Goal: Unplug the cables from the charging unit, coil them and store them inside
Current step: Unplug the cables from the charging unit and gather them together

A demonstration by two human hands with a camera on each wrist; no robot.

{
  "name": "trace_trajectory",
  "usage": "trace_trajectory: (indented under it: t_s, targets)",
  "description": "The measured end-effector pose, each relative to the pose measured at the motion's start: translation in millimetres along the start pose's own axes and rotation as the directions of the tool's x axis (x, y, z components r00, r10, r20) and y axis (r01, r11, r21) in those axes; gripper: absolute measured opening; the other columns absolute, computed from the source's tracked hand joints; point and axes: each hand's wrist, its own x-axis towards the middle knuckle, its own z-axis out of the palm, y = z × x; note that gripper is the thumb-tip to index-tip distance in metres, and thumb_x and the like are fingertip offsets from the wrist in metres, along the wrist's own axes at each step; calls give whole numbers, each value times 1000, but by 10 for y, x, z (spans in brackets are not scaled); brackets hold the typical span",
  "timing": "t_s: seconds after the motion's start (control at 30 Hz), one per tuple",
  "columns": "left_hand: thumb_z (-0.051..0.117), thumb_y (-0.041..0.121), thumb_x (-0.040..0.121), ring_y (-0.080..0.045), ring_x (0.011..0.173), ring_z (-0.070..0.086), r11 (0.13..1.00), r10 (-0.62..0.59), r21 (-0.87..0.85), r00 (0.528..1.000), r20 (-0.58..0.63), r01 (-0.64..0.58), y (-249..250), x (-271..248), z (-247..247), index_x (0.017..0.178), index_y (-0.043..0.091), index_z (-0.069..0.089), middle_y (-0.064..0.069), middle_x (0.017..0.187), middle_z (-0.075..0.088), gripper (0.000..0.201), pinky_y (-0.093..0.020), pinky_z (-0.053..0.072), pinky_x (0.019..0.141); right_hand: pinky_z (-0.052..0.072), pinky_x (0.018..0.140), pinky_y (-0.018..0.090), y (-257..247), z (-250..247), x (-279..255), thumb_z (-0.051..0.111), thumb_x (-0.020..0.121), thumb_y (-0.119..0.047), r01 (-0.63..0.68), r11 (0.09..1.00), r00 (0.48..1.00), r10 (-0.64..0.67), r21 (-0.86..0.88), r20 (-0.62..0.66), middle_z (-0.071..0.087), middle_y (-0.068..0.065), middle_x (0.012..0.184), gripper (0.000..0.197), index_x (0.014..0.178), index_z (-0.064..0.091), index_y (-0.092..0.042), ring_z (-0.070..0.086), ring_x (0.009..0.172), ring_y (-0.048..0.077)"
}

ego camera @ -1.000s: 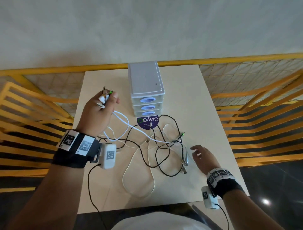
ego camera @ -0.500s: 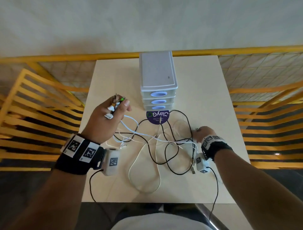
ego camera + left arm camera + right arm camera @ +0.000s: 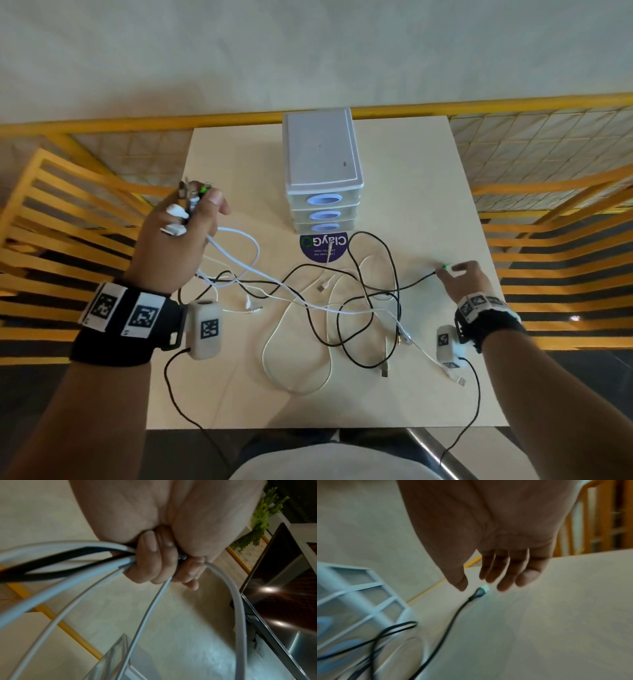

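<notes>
A white three-drawer unit stands at the back middle of the table, its drawers shut. Loose white and black cables lie tangled in front of it. My left hand is raised left of the unit and grips a bundle of cable ends, fingers curled round white and black cords. My right hand hovers low at the right of the table with straight fingers. A black cable's green-lit plug lies on the table just under those fingertips, untouched as far as I can see.
A round purple sticker sits on the table in front of the unit. USB ends lie near the front right. Yellow railing runs behind the table and yellow slatted benches flank both sides.
My right hand has gone forward from the near right edge into the tangle, then out to the right. The green-lit plug now lies farther right, its black cable stretched. The left hand keeps its bundle.
</notes>
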Motion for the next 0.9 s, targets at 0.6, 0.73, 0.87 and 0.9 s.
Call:
trace_trajectory:
  t_s: [0.6,0.73,0.87,0.9]
  targets:
    - [48,40,103,-8,50,40,997,22,-74,988,154,-10,10,-178,122,85,24,62,3,58,43,28,-18,35,51,52,95,42,-1594,1267,-525,49,95,-8,717,526,696,-562,-457,446,50,9,138,51,141,53,-30,64,112,37]
    - [49,41,102,-16,54,46,996,20,-87,985,171,-5,-42,-198,167,84,26,62,-1,58,45,28,-27,39,55,54,94,41,-1694,1262,-447,54,99,-19,717,344,678,-547,-607,491,60,10,127,29,126,63,-21,65,110,34]
    - [49,45,100,-11,57,48,994,15,-106,979,202,6,-81,-217,212,85,22,63,10,59,51,32,-24,42,61,47,98,43,-1730,1211,-450,59,98,-33,710,174,622,-609,-682,492,58,6,127,25,119,68,-23,56,118,30]
    - [49,44,100,-10,58,48,994,16,-112,977,212,8,-88,-222,220,85,21,63,12,60,51,31,-23,42,61,44,99,44,-1735,1184,-445,58,98,-34,717,122,583,-644,-686,496,58,5,127,25,120,67,-24,54,119,29]
